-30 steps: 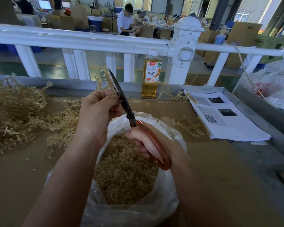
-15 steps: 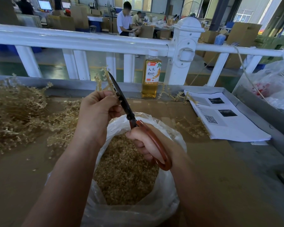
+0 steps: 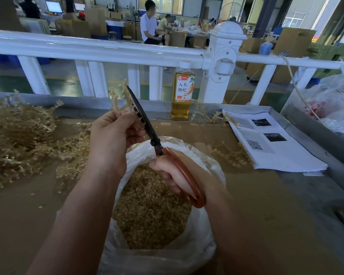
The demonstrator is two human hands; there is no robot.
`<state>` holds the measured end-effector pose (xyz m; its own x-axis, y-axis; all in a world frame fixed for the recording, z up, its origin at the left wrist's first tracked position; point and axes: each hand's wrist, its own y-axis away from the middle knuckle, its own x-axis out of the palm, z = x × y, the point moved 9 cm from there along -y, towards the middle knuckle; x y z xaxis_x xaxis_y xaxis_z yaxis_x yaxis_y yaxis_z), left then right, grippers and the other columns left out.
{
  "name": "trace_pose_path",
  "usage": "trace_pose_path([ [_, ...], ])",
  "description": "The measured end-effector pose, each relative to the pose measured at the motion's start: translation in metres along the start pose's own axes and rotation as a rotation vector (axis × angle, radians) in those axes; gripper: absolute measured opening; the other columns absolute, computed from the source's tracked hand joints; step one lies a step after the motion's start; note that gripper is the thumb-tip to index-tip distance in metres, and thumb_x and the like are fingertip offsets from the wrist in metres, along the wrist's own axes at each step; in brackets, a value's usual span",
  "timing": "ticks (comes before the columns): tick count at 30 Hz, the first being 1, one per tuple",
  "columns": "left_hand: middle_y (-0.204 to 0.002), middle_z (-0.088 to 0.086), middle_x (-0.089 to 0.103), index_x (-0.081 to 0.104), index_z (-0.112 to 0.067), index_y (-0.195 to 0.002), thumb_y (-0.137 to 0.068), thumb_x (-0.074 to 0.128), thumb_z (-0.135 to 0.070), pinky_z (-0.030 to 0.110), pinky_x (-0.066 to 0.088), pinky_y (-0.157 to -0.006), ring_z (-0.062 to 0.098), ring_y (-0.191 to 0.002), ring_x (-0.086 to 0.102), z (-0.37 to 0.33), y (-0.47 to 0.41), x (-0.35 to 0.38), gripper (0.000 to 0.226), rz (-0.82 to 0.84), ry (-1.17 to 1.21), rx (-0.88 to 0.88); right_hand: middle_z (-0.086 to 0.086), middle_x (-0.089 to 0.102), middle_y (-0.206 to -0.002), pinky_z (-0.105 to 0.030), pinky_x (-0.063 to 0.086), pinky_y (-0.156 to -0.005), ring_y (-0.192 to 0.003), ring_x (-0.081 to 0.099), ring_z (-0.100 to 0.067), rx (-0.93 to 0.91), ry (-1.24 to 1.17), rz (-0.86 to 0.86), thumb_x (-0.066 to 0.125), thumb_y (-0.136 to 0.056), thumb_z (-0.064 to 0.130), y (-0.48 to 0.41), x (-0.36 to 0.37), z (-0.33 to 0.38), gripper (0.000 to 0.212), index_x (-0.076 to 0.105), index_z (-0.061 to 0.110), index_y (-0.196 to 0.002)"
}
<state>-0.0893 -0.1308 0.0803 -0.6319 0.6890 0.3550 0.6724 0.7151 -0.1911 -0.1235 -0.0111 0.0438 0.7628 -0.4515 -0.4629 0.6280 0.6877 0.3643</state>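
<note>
The clear plastic bottle of amber drink with a white cap (image 3: 182, 90), standing against the white railing, carries a white label (image 3: 183, 88) with the large red characters 人参枸杞; its small red logo and lower print are too fine to read. The stack of white printed sheets (image 3: 286, 155) bears a black QR code (image 3: 254, 144); their lines of text are illegible.

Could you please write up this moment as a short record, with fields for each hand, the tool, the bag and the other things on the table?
Left hand: holds a golden sprig upright above the bag
Right hand: grips the scissors by the orange handles
Scissors: blades point up and away, close beside the sprig
Bag: clear plastic, open, holding small golden cuttings
Left of bag: pile of sprigs
Behind: bottle of amber drink by the railing
Right: printed papers
</note>
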Motion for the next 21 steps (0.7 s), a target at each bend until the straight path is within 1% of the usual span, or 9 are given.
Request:
trace_pose_path([
  [3,-0.049,-0.004,0.059,0.053,-0.007,-0.067,-0.088,0.049,-0.001,0.017,0.046,-0.046,0.01,-0.045,0.054,-0.0009,0.0003,0.0011,0.022,0.008,0.002,-0.002,-0.001,0.04,-0.06,-0.024,0.027,-0.053,-0.045,0.038,-0.01,-0.024,-0.02,-0.001,0.049,-0.093,0.018,-0.0016,0.0009,-0.0001,0.028,0.041,0.016,-0.067],
  [5,-0.048,-0.004,0.059,0.053,-0.006,-0.066,-0.088,0.049,-0.001,0.017,0.045,-0.045,0.01,-0.044,0.054,-0.0015,0.0,0.0006,0.023,0.008,0.002,0.001,0.001,0.045,-0.057,-0.024,0.029,-0.053,-0.04,0.044,-0.005,-0.036,-0.026,0.0,0.051,-0.092,0.018,-0.0041,0.0011,-0.001,0.028,0.042,0.019,-0.066],
  [7,-0.047,-0.003,0.058,0.052,-0.007,-0.064,-0.088,0.049,0.0,0.018,0.045,-0.045,0.01,-0.044,0.054,-0.0017,-0.0008,-0.001,0.025,0.006,0.001,0.004,0.005,0.05,-0.043,-0.023,0.029,-0.053,-0.036,0.046,-0.003,-0.027,-0.044,0.003,0.053,-0.091,0.02,-0.0061,0.0015,-0.0033,0.029,0.041,0.02,-0.064],
  [8,-0.047,-0.003,0.058,0.052,-0.007,-0.064,-0.087,0.049,0.0,0.018,0.045,-0.045,0.01,-0.044,0.054,-0.0015,-0.0011,-0.0015,0.025,0.005,0.0,0.003,0.007,0.049,-0.038,-0.023,0.029,-0.053,-0.033,0.045,-0.001,-0.023,-0.042,0.002,0.053,-0.091,0.021,-0.0067,0.0011,-0.0043,0.03,0.04,0.02,-0.063],
  [11,-0.047,-0.003,0.058,0.053,-0.008,-0.064,-0.089,0.05,-0.002,0.017,0.045,-0.044,0.01,-0.044,0.054,-0.001,-0.0014,-0.0036,0.025,-0.011,0.015,0.003,0.005,0.046,-0.041,-0.021,0.029,-0.051,-0.03,0.042,-0.001,-0.011,-0.006,0.0,0.052,-0.091,0.021,-0.0073,0.0002,-0.0041,0.033,0.039,0.018,-0.061],
  [13,-0.046,-0.004,0.057,0.052,-0.009,-0.064,-0.089,0.05,-0.004,0.017,0.044,-0.044,0.01,-0.043,0.054,-0.002,-0.0018,-0.0064,0.026,-0.032,0.022,0.011,0.006,0.041,-0.033,-0.02,0.029,-0.048,-0.024,0.037,-0.002,-0.024,0.007,0.004,0.051,-0.092,0.018,-0.0063,-0.0002,-0.0021,0.035,0.039,0.016,-0.059],
  [17,-0.045,-0.006,0.055,0.053,-0.01,-0.066,-0.089,0.051,-0.004,0.016,0.042,-0.041,0.007,-0.039,0.05,-0.0013,-0.002,-0.0071,0.024,-0.041,-0.009,0.01,0.009,0.038,-0.03,-0.02,0.03,-0.046,-0.025,0.034,-0.001,-0.051,0.015,0.013,0.05,-0.092,0.019,-0.0041,0.0018,-0.0009,0.035,0.041,0.017,-0.058],
  [19,-0.046,-0.006,0.056,0.054,-0.008,-0.07,-0.089,0.052,-0.004,0.015,0.041,-0.041,0.007,-0.039,0.049,0.0012,-0.0014,-0.005,0.02,-0.031,-0.029,-0.002,0.009,0.039,-0.037,-0.019,0.03,-0.047,-0.026,0.035,-0.001,-0.052,0.027,0.007,0.051,-0.092,0.017,-0.002,0.001,0.0011,0.036,0.04,0.017,-0.058],
  [21,-0.047,-0.005,0.057,0.055,-0.006,-0.073,-0.089,0.052,-0.003,0.016,0.041,-0.041,0.007,-0.04,0.05,0.0026,-0.0007,-0.0036,0.017,-0.021,-0.037,-0.01,0.005,0.039,-0.048,-0.019,0.029,-0.048,-0.034,0.038,-0.001,-0.071,0.045,0.009,0.05,-0.092,0.017,0.0015,0.0002,0.0047,0.036,0.04,0.016,-0.058],
])
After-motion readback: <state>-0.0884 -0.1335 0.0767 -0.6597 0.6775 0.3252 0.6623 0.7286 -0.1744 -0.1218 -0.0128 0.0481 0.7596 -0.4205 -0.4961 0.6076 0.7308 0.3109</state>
